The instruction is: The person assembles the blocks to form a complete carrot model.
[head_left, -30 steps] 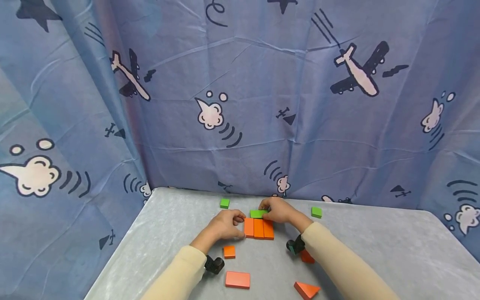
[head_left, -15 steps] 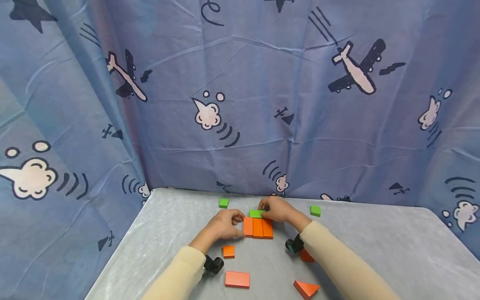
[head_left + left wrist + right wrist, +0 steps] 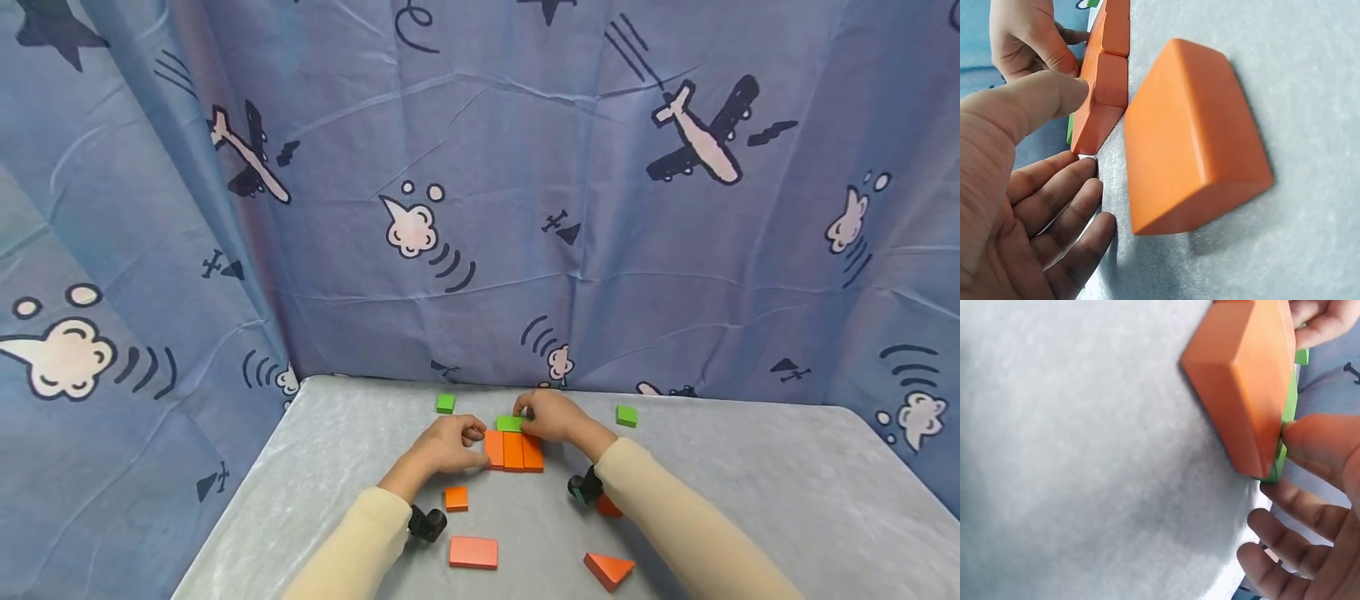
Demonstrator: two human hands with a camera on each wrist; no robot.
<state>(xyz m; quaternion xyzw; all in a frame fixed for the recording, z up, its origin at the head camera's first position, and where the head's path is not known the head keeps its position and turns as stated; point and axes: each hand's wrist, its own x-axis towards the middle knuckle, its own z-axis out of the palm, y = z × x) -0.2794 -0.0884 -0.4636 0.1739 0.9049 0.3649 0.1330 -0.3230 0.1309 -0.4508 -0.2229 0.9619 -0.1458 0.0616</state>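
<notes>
**Two hands steady around a row of orange blocks**

I watch a person's two bare hands at a grey cloth-covered worktop (image 3: 720, 483). Over the past second almost nothing has changed: the hands and blocks keep the same arrangement, and only the head view has shifted slightly. I judge this to be a moment of holding or aligning rather than carrying.

Three orange blocks (image 3: 513, 452) lie side by side between the hands. A long green block (image 3: 507, 423) lies across their far ends. The right hand (image 3: 555, 415) pinches its right end between thumb and forefinger, other fingers loosely bent. The left hand (image 3: 446, 443) is relaxed, thumb extended and fingers spread at the row's left side; overlap hides whether it touches the blocks or rests just beside them.

Two small green blocks (image 3: 446, 403) sit farther back, well apart. Nearer me are a small orange block (image 3: 456, 499), a salmon rectangle (image 3: 473, 552) and a red-orange triangle (image 3: 609, 570).

I see no brand, label or readable writing; the blue curtain (image 3: 480, 333) carries printed planes and clouds.
</notes>
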